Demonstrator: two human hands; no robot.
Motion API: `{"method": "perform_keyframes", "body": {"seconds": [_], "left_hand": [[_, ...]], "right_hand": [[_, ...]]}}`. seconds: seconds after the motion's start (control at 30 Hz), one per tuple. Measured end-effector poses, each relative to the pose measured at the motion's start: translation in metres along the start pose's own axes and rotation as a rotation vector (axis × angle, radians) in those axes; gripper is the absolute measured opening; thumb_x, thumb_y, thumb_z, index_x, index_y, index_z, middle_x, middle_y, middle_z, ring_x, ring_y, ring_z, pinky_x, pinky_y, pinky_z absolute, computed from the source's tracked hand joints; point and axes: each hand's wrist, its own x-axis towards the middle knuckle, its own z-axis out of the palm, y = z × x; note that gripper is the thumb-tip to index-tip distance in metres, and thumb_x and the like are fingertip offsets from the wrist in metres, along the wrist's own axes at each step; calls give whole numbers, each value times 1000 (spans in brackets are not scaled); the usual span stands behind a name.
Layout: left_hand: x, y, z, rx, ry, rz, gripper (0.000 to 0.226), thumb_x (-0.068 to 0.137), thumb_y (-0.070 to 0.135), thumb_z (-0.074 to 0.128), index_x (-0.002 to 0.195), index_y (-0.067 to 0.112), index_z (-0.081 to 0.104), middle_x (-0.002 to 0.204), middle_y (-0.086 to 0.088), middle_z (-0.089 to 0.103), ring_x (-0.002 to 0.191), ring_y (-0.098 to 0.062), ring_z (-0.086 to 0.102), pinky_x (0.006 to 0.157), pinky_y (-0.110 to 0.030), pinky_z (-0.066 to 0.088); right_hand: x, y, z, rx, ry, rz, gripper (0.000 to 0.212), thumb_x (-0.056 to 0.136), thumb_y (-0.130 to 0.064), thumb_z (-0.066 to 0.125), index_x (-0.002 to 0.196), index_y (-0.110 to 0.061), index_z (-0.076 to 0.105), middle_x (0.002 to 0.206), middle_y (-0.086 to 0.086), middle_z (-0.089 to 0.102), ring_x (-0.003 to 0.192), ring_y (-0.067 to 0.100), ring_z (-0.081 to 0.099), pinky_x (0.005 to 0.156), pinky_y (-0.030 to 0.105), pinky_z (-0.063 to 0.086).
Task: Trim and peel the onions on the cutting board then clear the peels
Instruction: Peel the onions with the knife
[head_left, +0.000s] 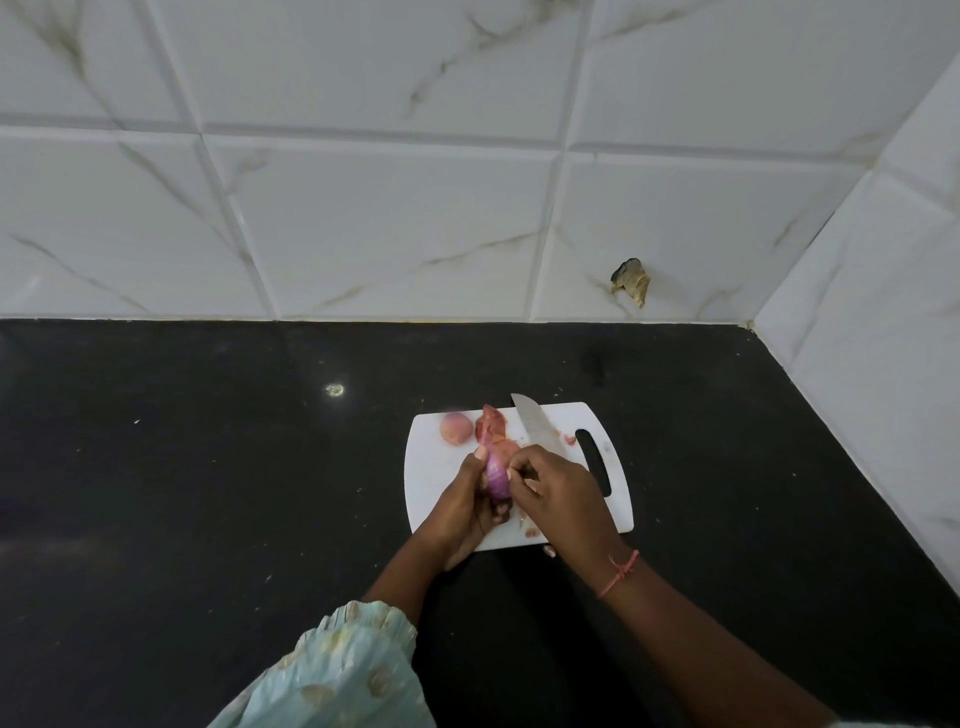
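The left hand (470, 501) is gripping an onion (496, 475) at the middle of the board (441, 467). The right hand (558, 491) is pinching its skin and seems to hold the knife (535, 423) too, pointing to 11 o'clock. Peeling is going on; next it needs a pull away.

Black countertop (208, 467); white marble-veined wall tiles (363, 208); broken hole (631, 280) in tile.

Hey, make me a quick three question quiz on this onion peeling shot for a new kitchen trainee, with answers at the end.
1. True or false: the knife is in the right hand.
2. Which hand grips the purple onion? A left, B right.
3. Fill in: the other onion lies on the ____.

Key: 1 true. 2 A, the left hand grips it. 3 cutting board.
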Motion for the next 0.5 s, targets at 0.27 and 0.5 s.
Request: {"method": "perform_keyframes", "body": {"seconds": [0.27, 0.5], "left_hand": [[-1, 1, 1, 10, -5, -27, 52, 96, 51, 43, 115, 7, 64, 77, -5, 66, 59, -9, 45, 58, -22, 42], [-5, 4, 2, -26, -8, -58, 46, 103, 41, 33, 111, 5, 60, 81, -10, 65, 59, -12, 42, 59, -25, 37]], "right_hand": [[17, -5, -10, -200, -146, -9, 12, 97, -24, 50, 87, -19, 51, 78, -6, 56, 67, 8, 51, 57, 19, 35], [20, 11, -16, -134, -87, 116, 15, 92, -19, 57, 80, -20, 48, 66, -6, 55, 64, 12, 53, 59, 34, 44]]}}
